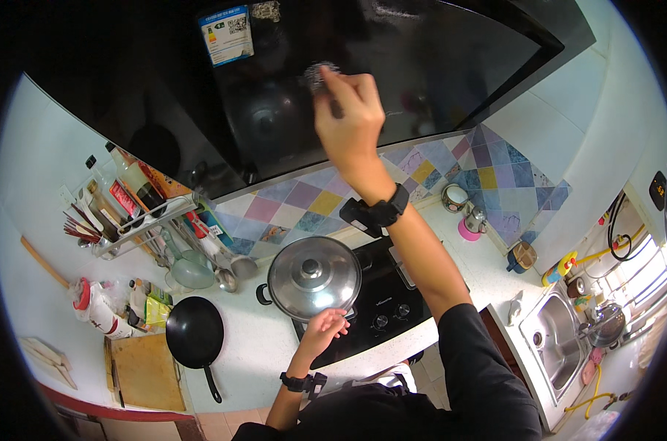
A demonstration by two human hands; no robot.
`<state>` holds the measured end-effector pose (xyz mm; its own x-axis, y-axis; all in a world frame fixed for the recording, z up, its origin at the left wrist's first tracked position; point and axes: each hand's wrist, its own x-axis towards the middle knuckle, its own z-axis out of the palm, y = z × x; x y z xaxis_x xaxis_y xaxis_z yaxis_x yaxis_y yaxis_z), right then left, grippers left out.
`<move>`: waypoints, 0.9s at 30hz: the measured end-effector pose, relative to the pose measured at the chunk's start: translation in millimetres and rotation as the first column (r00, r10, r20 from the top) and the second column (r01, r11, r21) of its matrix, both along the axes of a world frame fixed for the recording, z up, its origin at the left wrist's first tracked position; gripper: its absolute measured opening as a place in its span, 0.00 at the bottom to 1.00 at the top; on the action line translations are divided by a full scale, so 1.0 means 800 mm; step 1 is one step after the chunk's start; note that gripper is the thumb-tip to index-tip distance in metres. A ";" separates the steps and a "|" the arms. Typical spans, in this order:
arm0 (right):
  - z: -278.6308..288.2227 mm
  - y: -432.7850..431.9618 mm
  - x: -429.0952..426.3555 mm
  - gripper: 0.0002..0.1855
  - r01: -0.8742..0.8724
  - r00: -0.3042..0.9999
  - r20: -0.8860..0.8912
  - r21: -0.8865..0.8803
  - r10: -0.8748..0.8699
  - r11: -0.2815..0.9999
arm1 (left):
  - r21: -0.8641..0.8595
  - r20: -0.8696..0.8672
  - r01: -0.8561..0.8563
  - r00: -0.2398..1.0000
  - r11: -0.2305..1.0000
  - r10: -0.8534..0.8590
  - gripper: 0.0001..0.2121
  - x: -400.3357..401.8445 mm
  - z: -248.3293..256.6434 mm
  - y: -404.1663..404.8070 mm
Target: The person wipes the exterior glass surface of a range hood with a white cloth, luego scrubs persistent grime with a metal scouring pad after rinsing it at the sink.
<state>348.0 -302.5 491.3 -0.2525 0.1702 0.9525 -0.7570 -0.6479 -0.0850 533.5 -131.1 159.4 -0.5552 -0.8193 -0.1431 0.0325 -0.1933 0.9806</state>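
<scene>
My right hand point(351, 113) is raised against the glossy black range hood point(438, 66), its fingers closed on a grey metallic scouring pad point(321, 74) that looks blurred. My left hand point(325, 329) is low, palm up with fingers loosely curled and nothing in it, near the front rim of a lidded steel pot point(315, 278). Whether it touches the pot cannot be told. The pot stands over the left part of a black gas hob point(386, 303). On the hood's upper left is an energy label point(227, 36) bearing writing, beside a rough whitish patch.
Left of the pot, a black frying pan point(194, 332) lies on the white counter near a wooden cutting board point(146, 372). A wall rack point(146, 220) holds bottles and hanging utensils. To the right are a teapot point(476, 219) and a steel sink point(557, 342).
</scene>
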 end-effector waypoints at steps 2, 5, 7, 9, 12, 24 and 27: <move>0.008 0.003 -0.015 0.16 -0.049 0.989 0.141 0.032 0.044 0.998 | 0.037 -0.014 0.002 1.000 0.999 -0.001 0.14 0.004 -0.004 0.004; 0.045 0.005 -0.017 0.16 -0.093 0.961 0.250 -0.103 0.117 0.990 | 0.017 0.035 0.009 0.999 1.000 -0.010 0.13 -0.001 -0.003 0.002; 0.043 0.006 -0.007 0.17 0.017 0.990 0.138 -0.139 0.003 0.990 | 0.000 0.051 0.008 0.999 1.000 -0.008 0.13 -0.007 -0.004 -0.001; 0.019 0.002 0.009 0.17 0.022 0.999 0.034 -0.068 -0.020 0.997 | -0.005 0.051 0.016 0.999 1.000 -0.016 0.13 -0.010 -0.006 0.000; -0.009 -0.014 -0.008 0.16 0.015 0.999 0.050 -0.007 -0.014 1.000 | 0.001 0.027 0.054 0.998 0.999 -0.054 0.12 -0.015 -0.006 0.001; -0.001 -0.011 -0.032 0.20 0.089 0.995 0.036 -0.017 -0.089 0.996 | -0.001 0.027 0.012 1.000 1.000 -0.012 0.10 -0.031 -0.011 -0.013; 0.027 -0.012 -0.084 0.19 0.227 0.943 0.271 -0.095 -0.194 0.969 | -0.017 0.030 0.027 0.999 1.000 -0.026 0.10 -0.032 -0.005 -0.012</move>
<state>280.6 -312.2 512.5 -0.4320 0.3576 0.8279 -0.8400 -0.4936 -0.2252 508.0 -141.0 155.6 -0.5725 -0.8068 -0.1459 -0.0013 -0.1770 0.9842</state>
